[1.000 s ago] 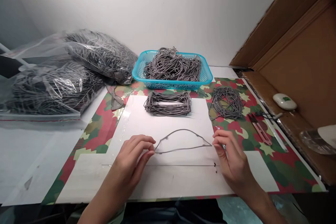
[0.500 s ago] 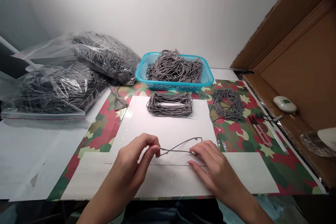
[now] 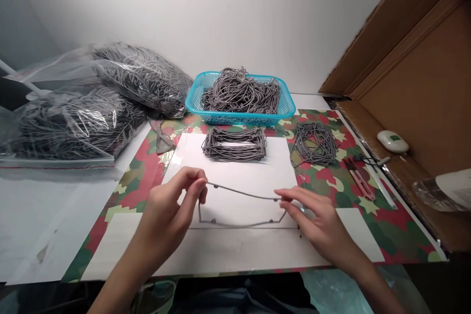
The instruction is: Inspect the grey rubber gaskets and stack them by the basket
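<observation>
Between my two hands hangs a thin grey rubber gasket, a four-cornered loop with small tabs along its sides. My left hand pinches its upper left corner between thumb and fingers. At the upper right corner, the thumb and fingertips of my right hand are closed on the loop. Its lower side sags toward the white paper. Behind it, a neat stack of the same grey gaskets lies on the paper. A looser tangled pile of gaskets lies to the right.
A blue basket at the back holds many tangled gaskets. Filled clear plastic bags stand at the left. Pink-handled thread snips, a white-handled tool and a white oval object lie right, beside a cardboard wall.
The gasket was twisted across itself and now hangs opened out as a loop. My left hand has risen and moved left; my right hand has shifted right.
</observation>
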The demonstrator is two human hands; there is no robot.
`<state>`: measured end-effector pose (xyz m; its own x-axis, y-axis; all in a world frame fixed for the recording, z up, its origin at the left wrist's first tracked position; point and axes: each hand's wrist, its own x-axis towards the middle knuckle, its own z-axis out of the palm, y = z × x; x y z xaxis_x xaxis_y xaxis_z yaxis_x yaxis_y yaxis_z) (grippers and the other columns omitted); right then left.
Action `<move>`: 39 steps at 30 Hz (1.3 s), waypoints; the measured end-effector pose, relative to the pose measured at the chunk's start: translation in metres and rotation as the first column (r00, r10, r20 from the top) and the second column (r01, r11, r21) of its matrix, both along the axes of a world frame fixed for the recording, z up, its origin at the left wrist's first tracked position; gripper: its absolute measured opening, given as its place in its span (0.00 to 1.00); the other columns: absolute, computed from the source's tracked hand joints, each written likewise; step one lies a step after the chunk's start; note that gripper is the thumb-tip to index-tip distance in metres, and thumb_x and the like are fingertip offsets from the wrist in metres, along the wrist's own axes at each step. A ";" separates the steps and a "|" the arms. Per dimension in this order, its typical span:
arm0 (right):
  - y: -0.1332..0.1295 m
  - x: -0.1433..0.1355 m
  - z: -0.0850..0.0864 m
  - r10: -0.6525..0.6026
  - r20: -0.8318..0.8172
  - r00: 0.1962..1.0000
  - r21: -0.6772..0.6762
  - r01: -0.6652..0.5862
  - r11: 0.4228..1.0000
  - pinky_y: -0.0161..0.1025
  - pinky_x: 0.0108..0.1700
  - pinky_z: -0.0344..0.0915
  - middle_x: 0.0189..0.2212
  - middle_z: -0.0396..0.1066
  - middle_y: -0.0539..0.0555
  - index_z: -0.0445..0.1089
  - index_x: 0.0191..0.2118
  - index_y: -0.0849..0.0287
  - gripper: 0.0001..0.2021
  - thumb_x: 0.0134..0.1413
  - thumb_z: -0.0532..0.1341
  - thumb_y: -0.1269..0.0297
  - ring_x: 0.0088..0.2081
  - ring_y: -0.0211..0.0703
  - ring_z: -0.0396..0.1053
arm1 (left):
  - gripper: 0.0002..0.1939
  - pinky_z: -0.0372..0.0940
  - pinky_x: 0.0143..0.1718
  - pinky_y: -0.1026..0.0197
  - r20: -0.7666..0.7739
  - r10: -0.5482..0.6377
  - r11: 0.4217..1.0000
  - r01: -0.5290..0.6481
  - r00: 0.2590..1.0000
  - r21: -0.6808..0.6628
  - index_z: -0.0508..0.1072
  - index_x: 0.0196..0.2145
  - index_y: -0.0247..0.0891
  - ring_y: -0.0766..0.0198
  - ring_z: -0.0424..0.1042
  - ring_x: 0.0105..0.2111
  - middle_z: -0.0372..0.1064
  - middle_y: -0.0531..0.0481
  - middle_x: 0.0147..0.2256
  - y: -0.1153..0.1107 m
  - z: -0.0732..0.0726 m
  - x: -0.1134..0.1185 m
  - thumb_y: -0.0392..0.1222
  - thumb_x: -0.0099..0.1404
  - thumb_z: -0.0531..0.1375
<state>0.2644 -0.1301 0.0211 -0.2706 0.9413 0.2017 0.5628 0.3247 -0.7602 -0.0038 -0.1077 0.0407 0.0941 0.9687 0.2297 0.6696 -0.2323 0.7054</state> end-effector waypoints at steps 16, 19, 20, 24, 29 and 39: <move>0.010 0.001 -0.030 -0.065 0.154 0.986 0.246 0.026 0.969 0.41 0.46 0.64 0.37 0.70 0.55 0.70 0.40 0.60 0.07 0.63 0.56 0.75 0.40 0.43 0.67 | 0.05 0.61 0.43 0.56 -0.384 -0.158 0.947 0.250 0.910 0.204 0.70 0.42 0.44 0.57 0.67 0.45 0.66 0.48 0.45 -0.016 -0.049 -0.020 0.38 0.69 0.56; 0.012 -0.001 -0.030 -0.061 0.146 0.987 0.244 0.024 0.969 0.43 0.47 0.63 0.36 0.70 0.55 0.70 0.39 0.60 0.07 0.62 0.56 0.76 0.39 0.43 0.67 | 0.06 0.59 0.43 0.54 -0.406 -0.122 0.945 0.232 0.906 0.233 0.70 0.42 0.44 0.56 0.66 0.45 0.66 0.47 0.45 -0.022 -0.055 -0.015 0.36 0.68 0.57; 0.012 -0.001 -0.030 -0.060 0.145 0.988 0.242 0.023 0.970 0.44 0.47 0.63 0.36 0.70 0.55 0.70 0.39 0.60 0.08 0.62 0.56 0.76 0.39 0.43 0.67 | 0.06 0.59 0.43 0.54 -0.407 -0.118 0.945 0.229 0.906 0.235 0.70 0.42 0.44 0.56 0.66 0.45 0.66 0.47 0.45 -0.023 -0.056 -0.014 0.36 0.68 0.57; 0.009 0.002 -0.028 -0.001 0.150 0.989 0.203 -0.030 0.979 0.43 0.44 0.64 0.38 0.69 0.55 0.72 0.38 0.57 0.07 0.60 0.58 0.74 0.42 0.45 0.66 | 0.07 0.59 0.43 0.56 -0.390 -0.125 0.943 0.231 0.912 0.238 0.70 0.43 0.43 0.57 0.66 0.44 0.66 0.47 0.44 -0.022 -0.057 -0.013 0.35 0.68 0.57; 0.000 0.009 -0.027 0.060 0.192 0.980 0.118 -0.084 0.989 0.46 0.48 0.65 0.45 0.67 0.57 0.73 0.36 0.54 0.06 0.59 0.61 0.72 0.49 0.50 0.64 | 0.06 0.60 0.43 0.57 -0.360 -0.136 0.944 0.231 0.923 0.235 0.70 0.41 0.43 0.59 0.66 0.43 0.67 0.48 0.43 -0.017 -0.054 -0.016 0.34 0.69 0.56; -0.004 0.001 -0.020 0.090 0.171 0.981 0.022 -0.095 0.995 0.43 0.45 0.64 0.43 0.65 0.56 0.63 0.38 0.55 0.08 0.65 0.51 0.74 0.46 0.46 0.65 | 0.08 0.59 0.43 0.57 -0.318 -0.128 0.964 0.193 0.939 0.182 0.65 0.36 0.41 0.59 0.68 0.45 0.69 0.47 0.44 -0.014 -0.051 -0.011 0.33 0.71 0.49</move>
<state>0.2653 -0.1337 0.0007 -0.3886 0.9051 0.1728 0.6492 0.4020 -0.6457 -0.0145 -0.1219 -0.0103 0.3404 0.8685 0.3604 0.7842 -0.4737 0.4007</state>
